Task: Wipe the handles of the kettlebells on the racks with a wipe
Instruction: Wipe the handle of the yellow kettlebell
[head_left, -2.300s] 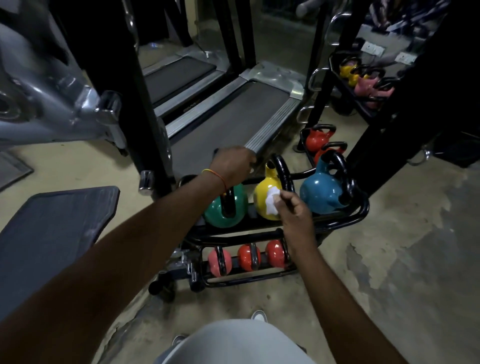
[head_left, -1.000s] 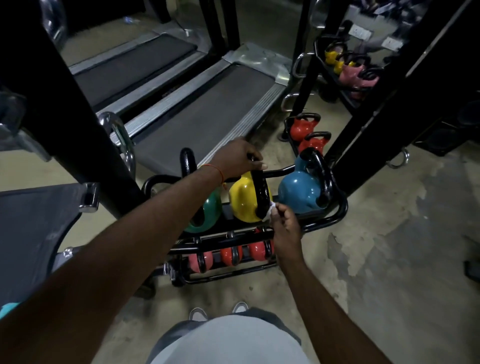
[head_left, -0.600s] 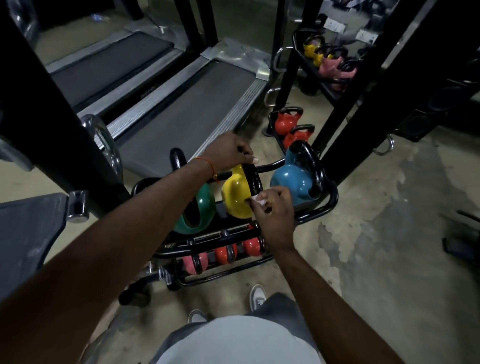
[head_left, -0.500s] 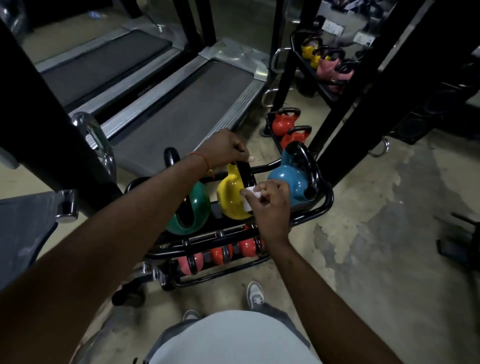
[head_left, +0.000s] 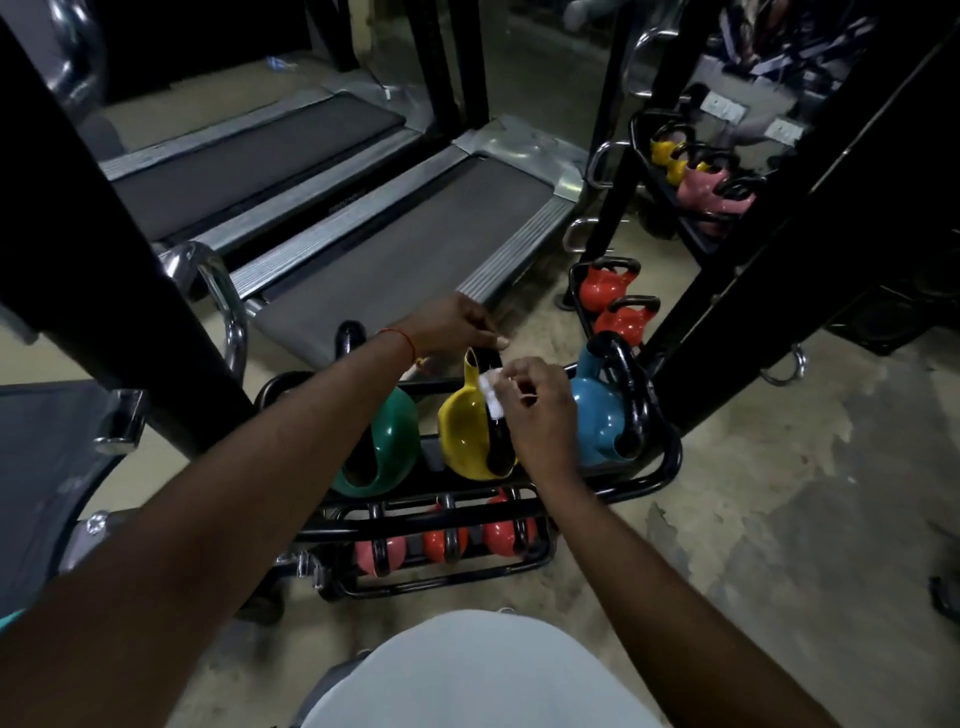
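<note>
**Stuff you can't really make out here**

Left hand (head_left: 452, 327) sits over the top of the yellow bell (head_left: 462, 431) handle, so that bit's hidden. Right hand (head_left: 535, 410) covers most of the wipe (head_left: 491, 397), and only a white scrap pokes out. Green bell (head_left: 395, 441) at the rack's (head_left: 660, 467) left end is half behind the left forearm. Bench (head_left: 41, 467) runs off the left edge. Far rack (head_left: 655, 188) is partly behind a black post (head_left: 779, 249), its bells too dim to count.

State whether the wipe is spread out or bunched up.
Bunched up: the wipe shows as a small white wad, pinched by the right hand against the black handle of the yellow kettlebell.
</note>
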